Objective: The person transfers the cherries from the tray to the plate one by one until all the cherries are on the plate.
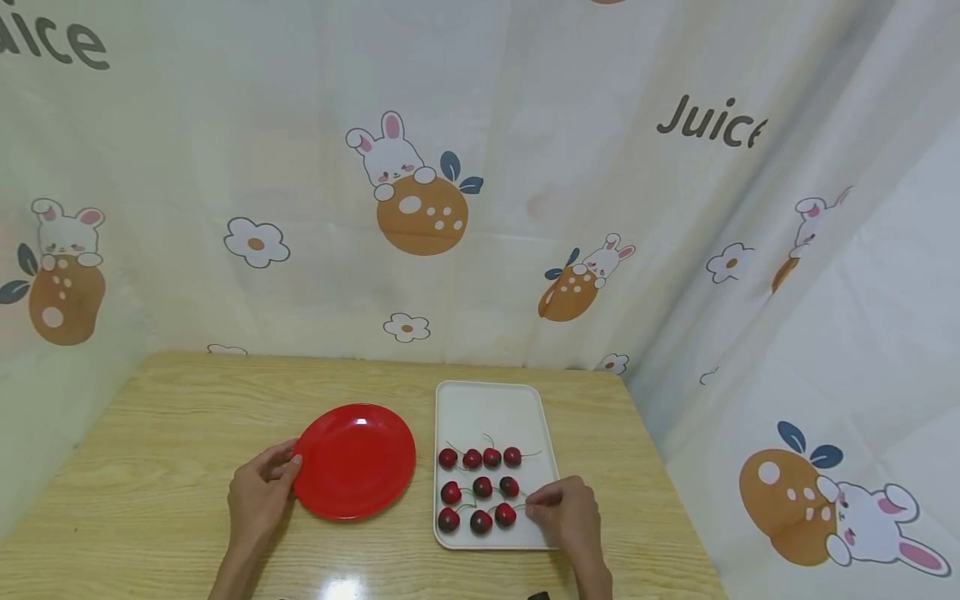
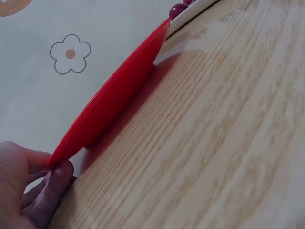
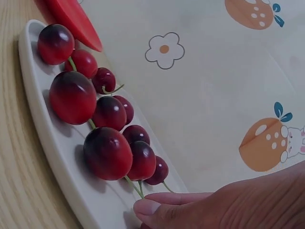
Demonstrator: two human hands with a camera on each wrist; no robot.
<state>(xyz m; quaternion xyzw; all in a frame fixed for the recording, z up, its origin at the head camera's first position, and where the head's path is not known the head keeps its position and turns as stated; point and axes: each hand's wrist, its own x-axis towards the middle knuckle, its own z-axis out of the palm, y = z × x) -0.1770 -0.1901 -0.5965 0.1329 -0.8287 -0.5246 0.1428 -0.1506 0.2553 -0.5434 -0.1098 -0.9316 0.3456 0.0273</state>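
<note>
A red plate lies on the table, and my left hand holds its left edge between thumb and fingers. From the side, the left wrist view shows the plate's rim between the thumb and fingertips. My right hand is over the right side of a white tray, with thumb and forefinger pinched together at the stem of a cherry. In the right wrist view, cherry stems run to the fingertips. A bit of dark red shows just below them, mostly hidden by the hand.
Several dark red cherries with green stems sit in rows on the front part of the tray. The tray stands right of the plate on a wooden table. A curtain printed with rabbits and fruit borders the table's back and sides.
</note>
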